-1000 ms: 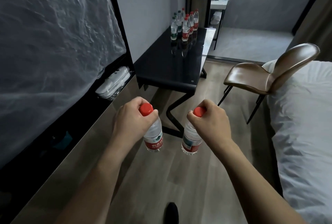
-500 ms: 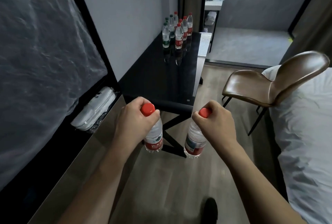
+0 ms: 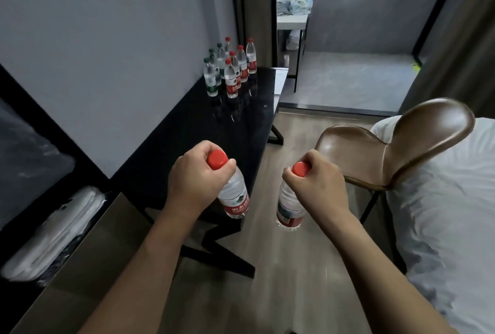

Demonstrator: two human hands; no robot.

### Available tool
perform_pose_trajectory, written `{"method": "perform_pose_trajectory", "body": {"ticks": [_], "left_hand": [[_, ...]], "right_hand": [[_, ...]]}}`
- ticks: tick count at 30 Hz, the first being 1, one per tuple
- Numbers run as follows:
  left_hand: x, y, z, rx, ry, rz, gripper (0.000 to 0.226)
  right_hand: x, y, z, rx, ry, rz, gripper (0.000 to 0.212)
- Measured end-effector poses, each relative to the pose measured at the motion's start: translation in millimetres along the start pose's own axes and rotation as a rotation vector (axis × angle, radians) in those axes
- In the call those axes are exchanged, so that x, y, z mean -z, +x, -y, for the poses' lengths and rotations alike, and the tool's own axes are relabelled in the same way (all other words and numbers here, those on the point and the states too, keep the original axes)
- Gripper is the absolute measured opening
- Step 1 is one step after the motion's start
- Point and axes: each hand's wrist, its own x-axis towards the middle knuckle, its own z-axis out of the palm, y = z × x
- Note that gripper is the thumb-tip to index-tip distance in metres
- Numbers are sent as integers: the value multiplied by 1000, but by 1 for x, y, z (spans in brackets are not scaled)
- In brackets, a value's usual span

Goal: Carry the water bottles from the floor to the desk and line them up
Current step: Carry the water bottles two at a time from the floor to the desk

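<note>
- Bedroom with wood-look flooring (image 3: 300,280): a glossy black table (image 3: 214,135) runs along the grey wall on the left, and both hands are held out just short of its near end.
- Left hand (image 3: 195,181) grips a red-capped water bottle (image 3: 235,199) by the neck, fingers (image 3: 211,151) curled round just under the cap; the bottle hangs roughly upright, its base in front of the table's near edge as seen from here.
- Right hand (image 3: 313,186) holds a second red-capped bottle (image 3: 290,207) the same way, fingers wrapped about the neck, the body hanging over the floor between table and chair.
- Neither carried bottle touches the table; the two hang apart from each other.
- At the far end of the table stands the cluster of bottles already delivered (image 3: 230,68), in rough rows (red caps nearer the room, green caps nearer the wall), close together and upright.
- Step in hand, as I judge it: the carry itself, mid-approach, with part of the job done and this pair not yet set down.
- Next move calls for walking on along the table's side, then lowering each bottle upright beside the nearest ones so the rows carry on; holding by the neck lets the base swing, so a slow, straight set-down would spare the neighbours a knock.
- Beyond that: a brown leather chair (image 3: 396,146) stands to the right, with a white-covered bed (image 3: 442,213) behind it, leaving a narrow aisle.
</note>
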Motion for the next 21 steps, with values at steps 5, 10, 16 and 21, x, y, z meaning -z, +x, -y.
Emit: {"method": "perform_pose_trajectory", "body": {"ticks": [5,10,16,21], "left_hand": [[-42,49,-29,-31,-27,9,17],[-82,96,-30,-10,-37,43,16],[-138,191,-17,17,-63,45,16],[-175,283,-11,41,-88,-4,18]], "right_hand": [[8,69,-27,-11,7,-34,22],[-6,128,-52,-21,-7,10,23],[-44,230,-73,-23,-48,75,25],[-71,328,-69,22,-108,126,26]]}}
